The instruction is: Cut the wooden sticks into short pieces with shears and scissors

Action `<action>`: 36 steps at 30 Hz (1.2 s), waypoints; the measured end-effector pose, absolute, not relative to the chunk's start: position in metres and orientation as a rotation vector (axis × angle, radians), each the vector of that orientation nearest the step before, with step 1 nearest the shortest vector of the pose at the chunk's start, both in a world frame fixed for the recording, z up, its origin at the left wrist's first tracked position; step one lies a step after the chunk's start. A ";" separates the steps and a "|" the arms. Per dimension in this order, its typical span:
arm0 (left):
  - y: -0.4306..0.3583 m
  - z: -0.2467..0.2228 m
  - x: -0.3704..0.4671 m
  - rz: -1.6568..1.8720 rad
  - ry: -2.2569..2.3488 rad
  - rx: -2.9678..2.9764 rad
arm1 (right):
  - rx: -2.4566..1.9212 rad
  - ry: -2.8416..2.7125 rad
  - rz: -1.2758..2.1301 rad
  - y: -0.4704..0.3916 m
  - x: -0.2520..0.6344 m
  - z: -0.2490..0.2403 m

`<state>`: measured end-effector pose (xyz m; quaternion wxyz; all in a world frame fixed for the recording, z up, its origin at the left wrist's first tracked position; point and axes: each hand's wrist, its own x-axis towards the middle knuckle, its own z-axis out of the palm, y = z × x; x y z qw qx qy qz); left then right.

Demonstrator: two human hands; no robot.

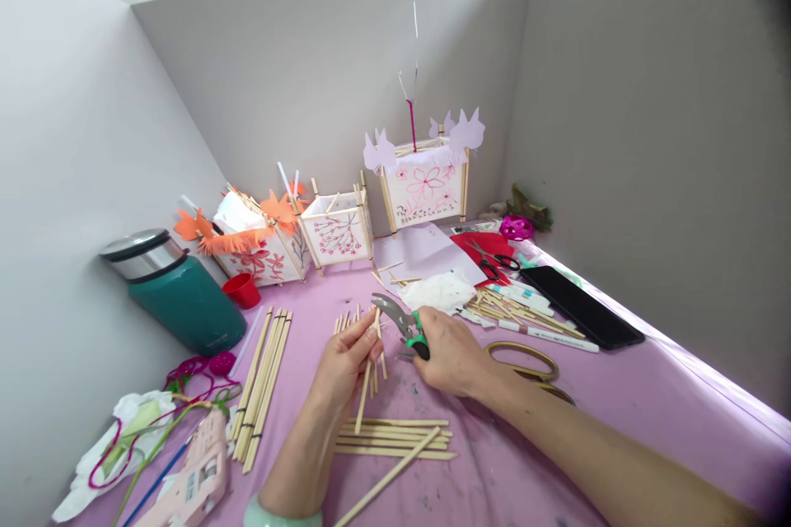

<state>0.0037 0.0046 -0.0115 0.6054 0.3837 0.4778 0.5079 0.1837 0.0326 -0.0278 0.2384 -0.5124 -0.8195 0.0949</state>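
My left hand (351, 356) pinches a thin wooden stick (365, 395) that slants down toward me. My right hand (451, 352) is closed round the green and black handles of pruning shears (404, 323). The shears' curved metal jaws are at the top end of the held stick; whether they touch it I cannot tell. Several shorter sticks lie partly hidden behind my left hand. Just below both hands, several sticks (395, 436) lie side by side, with a longer stick (389, 478) slanting across their ends.
Paper lanterns (337, 235) stand at the back, one (426, 185) with a wire above. Left are a teal bottle (185, 296), red cup (242, 291), bundled sticks (263, 387) and pink glue gun (198, 469). Right are gold-handled scissors (522, 348), a black phone (581, 306) and markers (549, 336).
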 end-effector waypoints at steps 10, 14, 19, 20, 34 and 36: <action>0.007 -0.012 0.004 1.215 1.069 0.834 | -1.389 -2.252 0.209 0.038 0.183 -0.029; 0.007 -0.013 0.004 1.202 1.085 0.836 | -1.374 -2.254 0.216 0.036 0.184 -0.030; 0.006 -0.014 0.006 1.212 1.091 0.867 | -1.384 -2.265 0.248 0.035 0.184 -0.028; 0.006 -0.014 0.006 1.218 1.091 0.868 | -1.389 -2.268 0.255 0.035 0.184 -0.027; 0.005 -0.011 0.004 1.216 1.066 0.856 | -1.457 -2.284 0.281 0.035 0.183 -0.024; 0.005 -0.009 0.005 1.216 1.034 0.839 | -1.454 -2.278 0.289 0.036 0.183 -0.024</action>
